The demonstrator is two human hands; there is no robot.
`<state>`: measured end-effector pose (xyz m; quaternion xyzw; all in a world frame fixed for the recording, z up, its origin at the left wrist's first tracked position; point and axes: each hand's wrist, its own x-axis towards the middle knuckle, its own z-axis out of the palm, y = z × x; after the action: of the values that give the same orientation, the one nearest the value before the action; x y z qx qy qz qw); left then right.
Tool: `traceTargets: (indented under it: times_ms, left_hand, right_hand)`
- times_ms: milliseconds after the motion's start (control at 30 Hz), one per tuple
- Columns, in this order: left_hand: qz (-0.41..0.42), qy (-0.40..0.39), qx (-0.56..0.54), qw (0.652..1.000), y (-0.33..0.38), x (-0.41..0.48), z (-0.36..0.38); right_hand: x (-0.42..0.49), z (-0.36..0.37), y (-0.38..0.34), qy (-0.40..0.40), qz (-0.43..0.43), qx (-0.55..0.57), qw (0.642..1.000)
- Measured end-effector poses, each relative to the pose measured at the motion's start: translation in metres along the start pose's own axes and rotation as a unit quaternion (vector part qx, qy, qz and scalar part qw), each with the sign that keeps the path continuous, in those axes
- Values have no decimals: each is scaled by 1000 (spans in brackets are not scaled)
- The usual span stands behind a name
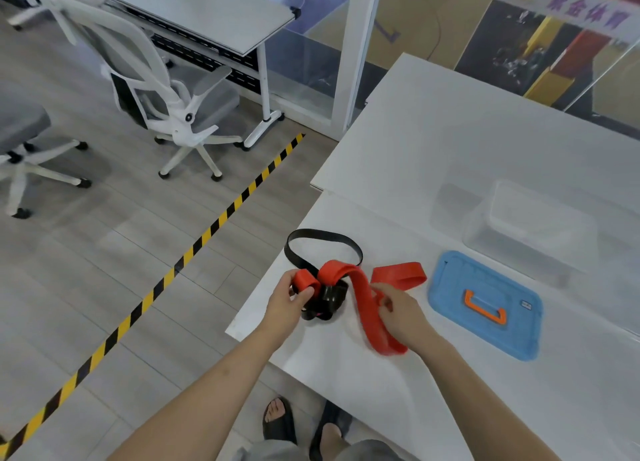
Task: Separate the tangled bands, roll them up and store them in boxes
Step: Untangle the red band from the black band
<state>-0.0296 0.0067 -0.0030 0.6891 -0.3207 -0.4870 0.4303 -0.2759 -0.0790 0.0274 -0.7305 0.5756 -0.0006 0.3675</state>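
A red band (363,298) and a black band (322,239) lie knotted together near the left corner of the white table (433,142). My left hand (287,305) pinches a rolled red loop at the left of the knot. My right hand (398,311) grips the long red strap that runs down to the table's front. The black band's big loop rests flat behind the knot, and another red loop sticks out to the right. A clear plastic box (526,225) stands at the back right, its blue lid (485,305) with an orange handle lying flat in front of it.
The table's left edge drops to a wooden floor with black-and-yellow tape (194,249). White office chairs (156,90) and another desk (207,14) stand beyond. A glass partition (519,45) runs behind the table. My feet in sandals show below.
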Motion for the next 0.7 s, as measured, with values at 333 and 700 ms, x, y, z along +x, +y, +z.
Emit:
traceTargets:
  times_ms: [333, 700]
  left_hand:
    - [67, -68, 31, 995, 12, -4, 3]
    - [22, -39, 6, 999, 26, -4, 2]
  right_hand:
    - [32, -12, -65, -101, -217, -110, 965]
    - [37, -6, -45, -124, -157, -122, 972]
